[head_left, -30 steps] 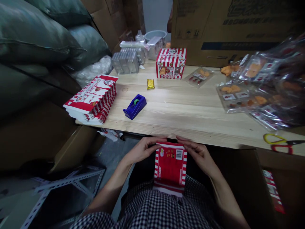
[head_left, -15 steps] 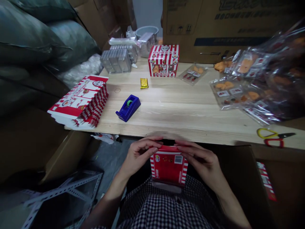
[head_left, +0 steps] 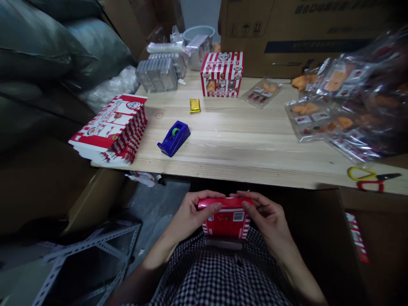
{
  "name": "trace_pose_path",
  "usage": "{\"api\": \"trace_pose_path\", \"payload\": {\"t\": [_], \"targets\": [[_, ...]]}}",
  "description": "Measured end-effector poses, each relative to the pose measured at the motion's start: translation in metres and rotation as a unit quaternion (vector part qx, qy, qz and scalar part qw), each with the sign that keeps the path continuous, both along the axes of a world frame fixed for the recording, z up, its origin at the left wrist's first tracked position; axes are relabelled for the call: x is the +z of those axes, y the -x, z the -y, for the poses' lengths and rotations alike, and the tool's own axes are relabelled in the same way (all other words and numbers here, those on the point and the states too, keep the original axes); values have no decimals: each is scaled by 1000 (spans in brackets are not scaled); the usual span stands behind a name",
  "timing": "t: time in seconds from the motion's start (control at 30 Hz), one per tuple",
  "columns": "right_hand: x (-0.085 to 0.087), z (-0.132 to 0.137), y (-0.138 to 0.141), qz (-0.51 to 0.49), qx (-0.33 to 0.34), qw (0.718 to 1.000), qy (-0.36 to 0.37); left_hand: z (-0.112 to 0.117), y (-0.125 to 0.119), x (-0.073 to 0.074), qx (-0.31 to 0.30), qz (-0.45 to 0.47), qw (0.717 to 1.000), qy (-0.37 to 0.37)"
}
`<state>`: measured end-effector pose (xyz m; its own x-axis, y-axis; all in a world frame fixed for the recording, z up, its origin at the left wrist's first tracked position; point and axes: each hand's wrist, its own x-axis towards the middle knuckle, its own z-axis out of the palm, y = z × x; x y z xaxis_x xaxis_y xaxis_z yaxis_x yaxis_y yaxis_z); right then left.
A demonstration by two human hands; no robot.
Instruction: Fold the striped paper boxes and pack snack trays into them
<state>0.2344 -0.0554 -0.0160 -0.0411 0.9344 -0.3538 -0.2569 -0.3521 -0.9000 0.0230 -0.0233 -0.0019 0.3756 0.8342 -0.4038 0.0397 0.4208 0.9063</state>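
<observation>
A red cardboard box (head_left: 225,225) with striped edges and a barcode is held in front of my lap, below the table's front edge. My left hand (head_left: 196,212) grips its upper left side, thumb on the near face and fingers behind. On the upper right side, my right hand (head_left: 263,212) holds it the same way. A red flap lies folded over along the top between the thumbs. A pale flap sticks out at the bottom. The fingertips behind the box are partly hidden.
On the wooden table (head_left: 229,148) are a blue tape dispenser (head_left: 174,138), a yellow packet (head_left: 194,106), stacked flat cartons (head_left: 110,127), an assembled striped box (head_left: 222,75), clear plastic cases (head_left: 157,75), bagged toy pieces (head_left: 310,117) and scissors (head_left: 371,176). An open carton (head_left: 376,229) stands at right.
The box's top has tipped toward me, and the red flap is now folded over its top edge. My thumbs have shifted onto the near face. The view has tilted slightly.
</observation>
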Motion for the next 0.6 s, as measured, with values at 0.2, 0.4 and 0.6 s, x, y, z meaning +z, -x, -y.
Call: {"api": "trace_pose_path", "payload": {"t": [0.2, 0.4, 0.6], "targets": [[-7, 4, -2, -24, -22, 999, 9, 0, 1, 0, -2, 34, 999, 27], [-14, -7, -1, 18, -31, 999, -30, -4, 1, -14, 39, 42, 998, 22], [-36, -46, -19, 5, -161, 985, -55, -34, 3, -50, 88, 91, 992, -26]]}}
